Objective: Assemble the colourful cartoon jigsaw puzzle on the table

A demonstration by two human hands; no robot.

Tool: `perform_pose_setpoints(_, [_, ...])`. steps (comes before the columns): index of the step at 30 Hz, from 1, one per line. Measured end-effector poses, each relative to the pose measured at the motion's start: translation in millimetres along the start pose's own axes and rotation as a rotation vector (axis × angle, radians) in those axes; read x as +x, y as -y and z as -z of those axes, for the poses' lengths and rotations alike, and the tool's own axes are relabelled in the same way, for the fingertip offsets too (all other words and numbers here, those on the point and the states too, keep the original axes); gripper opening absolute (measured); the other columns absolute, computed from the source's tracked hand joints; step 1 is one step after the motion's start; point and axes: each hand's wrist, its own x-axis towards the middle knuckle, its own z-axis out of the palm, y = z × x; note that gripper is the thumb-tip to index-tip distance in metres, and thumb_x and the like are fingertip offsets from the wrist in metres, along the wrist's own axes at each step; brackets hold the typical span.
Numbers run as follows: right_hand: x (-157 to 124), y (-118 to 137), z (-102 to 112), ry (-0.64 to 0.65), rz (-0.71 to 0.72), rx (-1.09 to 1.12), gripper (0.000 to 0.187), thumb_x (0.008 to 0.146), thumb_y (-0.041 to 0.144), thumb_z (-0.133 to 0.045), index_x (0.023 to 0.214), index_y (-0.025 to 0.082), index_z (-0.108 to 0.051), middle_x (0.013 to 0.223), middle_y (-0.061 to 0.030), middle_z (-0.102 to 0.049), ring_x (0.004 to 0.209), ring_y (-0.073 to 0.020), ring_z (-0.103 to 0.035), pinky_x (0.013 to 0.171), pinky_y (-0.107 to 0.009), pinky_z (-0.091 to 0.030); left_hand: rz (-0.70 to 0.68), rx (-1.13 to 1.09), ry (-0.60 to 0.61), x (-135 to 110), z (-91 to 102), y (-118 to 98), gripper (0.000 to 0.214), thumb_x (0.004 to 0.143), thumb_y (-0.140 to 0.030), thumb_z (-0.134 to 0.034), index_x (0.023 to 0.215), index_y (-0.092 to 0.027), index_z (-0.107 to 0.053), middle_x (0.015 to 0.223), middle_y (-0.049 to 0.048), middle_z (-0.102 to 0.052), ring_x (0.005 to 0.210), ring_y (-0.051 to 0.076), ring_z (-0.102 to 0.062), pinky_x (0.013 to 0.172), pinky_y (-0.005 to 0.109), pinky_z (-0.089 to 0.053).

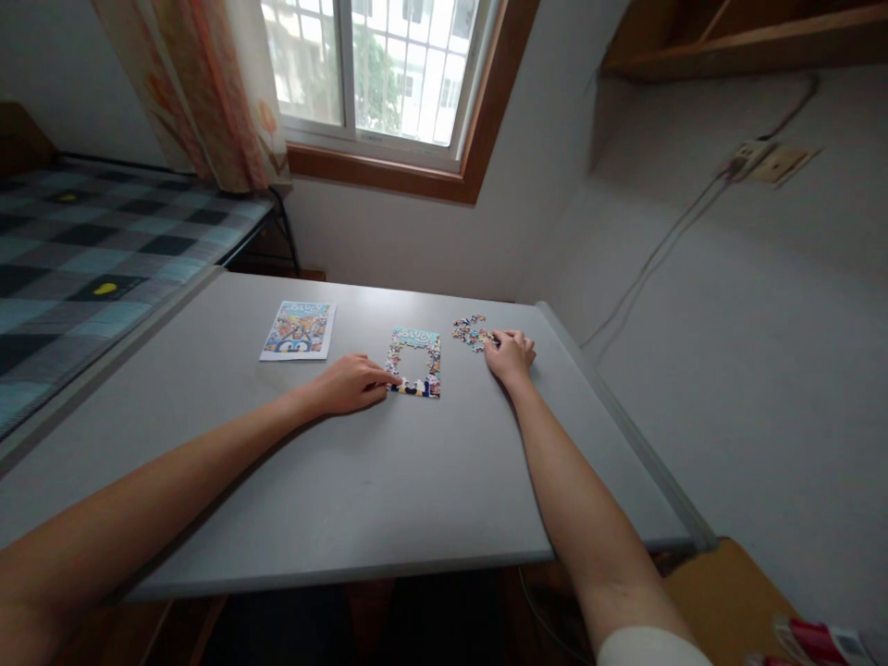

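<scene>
A jigsaw puzzle (434,356) lies flat on the table, its colourful border joined around a bare middle. My left hand (355,382) rests at its lower left, index finger stretched onto the border and the other fingers loosely bent. To the right is a small pile of loose jigsaw pieces (468,331). My right hand (511,355) is at the near right edge of that pile, its bent fingers closed on a jigsaw piece that is mostly hidden. A printed reference picture (298,331) with a blue penguin-like figure lies at the left.
The grey-white table (347,499) has a raised strip along its right side by the wall. A bed with a checked cover (125,240) adjoins on the left. Behind are a window (402,74) and a curtain (208,92). Cables (652,264) hang from a wall socket.
</scene>
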Motion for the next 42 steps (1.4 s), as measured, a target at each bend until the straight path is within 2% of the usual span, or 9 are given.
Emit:
perform_pose_setpoints(5, [-0.7, -0.7, -2.8, -0.038, 0.033, 0.017, 0.041, 0.088, 0.041, -0.051, 0.12, 0.023, -0.071, 0.127, -0.0152, -0.059, 0.116, -0.0337, -0.045, 0.098, -0.05, -0.039, -0.011, -0.001, -0.019, -0.3, 0.0, -0.4, 0.033, 0.09, -0.02, -0.05, 0.11, -0.023, -0.075, 0.086, 0.0034, -0.078, 0.071, 0.015, -0.071, 0.077, 0.028, -0.049])
perform_pose_setpoints(10, [-2.1, 4.8, -1.8, 0.031, 0.17, -0.032, 0.047, 0.094, 0.049, -0.043, 0.126, 0.024, -0.067, 0.14, -0.0117, -0.056, 0.127, -0.0342, -0.04, 0.104, -0.052, -0.035, -0.003, 0.006, 0.001, 0.0, 0.4, -0.6, 0.033, 0.089, -0.02, -0.051, 0.111, -0.022, -0.075, 0.087, 0.0035, -0.078, 0.072, 0.016, -0.071, 0.077, 0.028, -0.049])
perform_pose_setpoints(16, [4.8, 13.5, -5.8, 0.116, 0.353, -0.025, 0.057, 0.098, 0.041, -0.033, 0.149, 0.018, -0.043, 0.15, -0.0117, -0.05, 0.136, -0.0307, -0.037, 0.11, -0.05, -0.032, 0.006, 0.001, 0.016, 1.1, 0.6, -1.7, 0.033, 0.09, -0.018, -0.051, 0.113, -0.023, -0.074, 0.089, 0.0044, -0.078, 0.074, 0.017, -0.072, 0.078, 0.029, -0.048])
perform_pose_setpoints(22, [15.1, 18.6, -10.6, 0.133, 0.364, 0.0, 0.062, 0.097, 0.042, -0.034, 0.154, 0.019, -0.035, 0.144, -0.0115, -0.056, 0.134, -0.0317, -0.04, 0.109, -0.051, -0.032, -0.002, -0.007, 0.015, 0.3, -0.1, -1.0, 0.034, 0.091, -0.02, -0.05, 0.116, -0.022, -0.073, 0.089, 0.0045, -0.078, 0.072, 0.016, -0.071, 0.078, 0.03, -0.048])
perform_pose_setpoints(26, [18.3, 15.3, -11.9, 0.088, 0.322, 0.069, 0.063, 0.095, 0.038, -0.04, 0.155, 0.022, -0.033, 0.133, -0.0104, -0.065, 0.125, -0.0317, -0.047, 0.104, -0.05, -0.037, -0.005, -0.014, 0.014, -0.5, -0.1, -0.4, 0.035, 0.091, -0.021, -0.05, 0.117, -0.023, -0.073, 0.09, 0.0042, -0.078, 0.073, 0.015, -0.071, 0.08, 0.029, -0.049])
perform_pose_setpoints(29, [17.9, 11.1, -10.2, 0.016, 0.252, 0.146, 0.064, 0.09, 0.03, -0.044, 0.154, 0.022, -0.036, 0.121, -0.0103, -0.069, 0.114, -0.0318, -0.051, 0.099, -0.049, -0.04, -0.003, -0.017, 0.006, -1.0, -0.3, -0.6, 0.034, 0.091, -0.021, -0.05, 0.116, -0.024, -0.073, 0.088, 0.0041, -0.078, 0.072, 0.016, -0.071, 0.08, 0.029, -0.049])
perform_pose_setpoints(35, [13.7, 8.2, -7.1, 0.004, 0.166, 0.083, 0.048, 0.085, 0.028, -0.047, 0.128, 0.022, -0.066, 0.119, -0.0143, -0.064, 0.111, -0.0332, -0.051, 0.097, -0.047, -0.041, -0.005, -0.006, 0.0, -0.5, 0.9, -2.6, 0.035, 0.092, -0.021, -0.049, 0.116, -0.024, -0.073, 0.085, 0.0035, -0.078, 0.071, 0.015, -0.07, 0.078, 0.028, -0.049])
perform_pose_setpoints(39, [12.5, 7.4, -7.4, -0.027, 0.112, 0.08, 0.05, 0.085, 0.026, -0.046, 0.132, 0.02, -0.063, 0.121, -0.0158, -0.063, 0.111, -0.0336, -0.051, 0.098, -0.048, -0.042, 0.001, 0.002, 0.006, 0.2, 0.4, -1.8, 0.035, 0.092, -0.021, -0.049, 0.117, -0.023, -0.073, 0.084, 0.0037, -0.077, 0.07, 0.016, -0.07, 0.077, 0.03, -0.049])
perform_pose_setpoints(42, [13.7, 5.9, -8.6, -0.005, 0.149, 0.108, 0.049, 0.086, 0.023, -0.044, 0.13, 0.02, -0.065, 0.13, -0.013, -0.062, 0.115, -0.0322, -0.051, 0.1, -0.047, -0.042, 0.0, 0.007, 0.007, 0.1, -0.9, -0.5, 0.035, 0.092, -0.023, -0.049, 0.117, -0.024, -0.073, 0.085, 0.0037, -0.077, 0.069, 0.017, -0.069, 0.077, 0.03, -0.049])
